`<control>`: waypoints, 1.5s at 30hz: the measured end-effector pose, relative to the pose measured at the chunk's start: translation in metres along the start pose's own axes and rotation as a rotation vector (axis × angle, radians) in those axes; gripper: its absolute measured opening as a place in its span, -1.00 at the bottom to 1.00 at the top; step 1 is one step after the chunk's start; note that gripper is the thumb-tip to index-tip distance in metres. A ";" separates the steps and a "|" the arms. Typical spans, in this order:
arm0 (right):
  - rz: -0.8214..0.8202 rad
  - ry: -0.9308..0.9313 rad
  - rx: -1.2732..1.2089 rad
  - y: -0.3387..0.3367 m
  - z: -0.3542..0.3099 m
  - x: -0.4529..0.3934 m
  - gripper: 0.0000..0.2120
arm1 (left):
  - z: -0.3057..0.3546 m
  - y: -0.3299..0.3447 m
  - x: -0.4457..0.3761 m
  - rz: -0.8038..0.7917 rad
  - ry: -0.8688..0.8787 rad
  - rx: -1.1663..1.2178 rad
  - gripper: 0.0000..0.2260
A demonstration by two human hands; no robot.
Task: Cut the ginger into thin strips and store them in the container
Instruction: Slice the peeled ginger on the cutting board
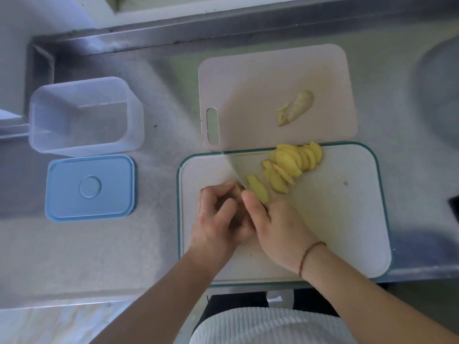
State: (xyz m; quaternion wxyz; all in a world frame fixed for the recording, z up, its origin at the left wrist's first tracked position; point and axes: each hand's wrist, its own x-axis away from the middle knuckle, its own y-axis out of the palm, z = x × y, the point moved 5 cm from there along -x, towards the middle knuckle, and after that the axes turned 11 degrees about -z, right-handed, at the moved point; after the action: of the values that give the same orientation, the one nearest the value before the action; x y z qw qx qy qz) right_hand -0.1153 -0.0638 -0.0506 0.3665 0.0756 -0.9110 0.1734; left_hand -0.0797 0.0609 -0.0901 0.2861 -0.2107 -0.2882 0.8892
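On the white green-edged cutting board [347, 219] my left hand [218, 214] holds down a small ginger piece [239, 188] with curled fingers. My right hand [278, 224] grips a knife; its blade [229, 165] runs up and to the left, blurred, right beside the ginger piece. Several yellow ginger slices [290, 167] lie fanned out to the right of the blade. An uncut ginger knob [295, 108] rests on the pink cutting board [248, 83] behind. The clear container [84, 115] stands open on the left with nothing visible in it, its blue lid [90, 187] in front of it.
Everything sits on a steel counter [161, 120] with a raised back edge. A round sink or basin [442, 95] shows at the far right. The near counter edge runs just below the white board.
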 end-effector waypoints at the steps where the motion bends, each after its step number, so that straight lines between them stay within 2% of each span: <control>1: -0.009 0.007 -0.007 -0.003 0.007 0.006 -0.31 | 0.001 0.000 0.000 0.014 0.005 0.002 -0.80; 8: -0.002 0.098 -0.193 -0.043 0.027 0.029 -0.41 | 0.012 -0.005 -0.005 0.068 0.043 -0.075 -0.79; 14: -0.034 0.012 -0.027 -0.013 0.004 0.051 -0.40 | 0.009 -0.004 -0.001 0.072 0.041 -0.036 -0.80; 27: 0.010 -0.014 0.037 0.000 -0.006 0.064 -0.45 | 0.003 0.001 0.001 0.066 0.025 0.020 -0.81; 31: 0.029 -0.005 0.030 0.001 -0.006 0.063 -0.44 | 0.005 0.001 -0.001 0.065 0.036 0.022 -0.87; 33: 0.029 0.009 0.031 0.002 -0.005 0.061 -0.44 | 0.006 0.002 -0.001 0.052 0.041 0.016 -0.95; 40: 0.020 0.031 0.080 0.008 -0.007 0.042 -0.38 | 0.011 -0.001 -0.004 0.042 0.021 0.000 -0.74; 45: 0.039 0.033 0.105 0.008 -0.003 0.044 -0.37 | 0.010 -0.001 -0.004 0.034 0.014 0.015 -0.74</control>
State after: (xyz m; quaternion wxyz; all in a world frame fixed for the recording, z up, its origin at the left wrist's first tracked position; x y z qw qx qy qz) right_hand -0.1474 -0.0558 -0.0202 0.3736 0.0739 -0.8957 0.2296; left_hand -0.0817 0.0553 -0.0814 0.2746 -0.2196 -0.2761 0.8945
